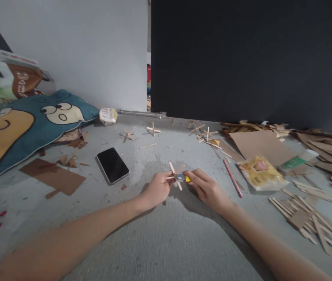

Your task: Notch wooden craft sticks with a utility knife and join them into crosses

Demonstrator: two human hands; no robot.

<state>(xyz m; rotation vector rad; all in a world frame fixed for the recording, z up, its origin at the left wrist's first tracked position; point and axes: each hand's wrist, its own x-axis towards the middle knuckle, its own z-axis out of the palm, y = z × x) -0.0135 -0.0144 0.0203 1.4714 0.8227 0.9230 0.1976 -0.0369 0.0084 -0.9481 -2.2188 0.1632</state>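
Near the middle of the table, my left hand (158, 188) pinches a small star of crossed craft sticks (172, 168) by one arm. From the other side, my right hand (205, 185) grips a yellow utility knife (187, 178), its grey metal front against or just over the middle of the star. Whether the blade touches the wood cannot be made out. My fingers cover most of the knife's body. Beyond my hands stand similar crossed-stick pieces: one star (153, 129) in the centre and another (207, 133) to the right.
A phone (113, 165) lies left of my hands, near brown cardboard pieces (53, 175) and a teal cushion (43, 123). Rightward are a red patterned pencil (232, 178), a yellow packet (261, 173), a green-white tube (299, 160) and loose craft sticks (315, 220). A dark panel (250, 62) stands behind.
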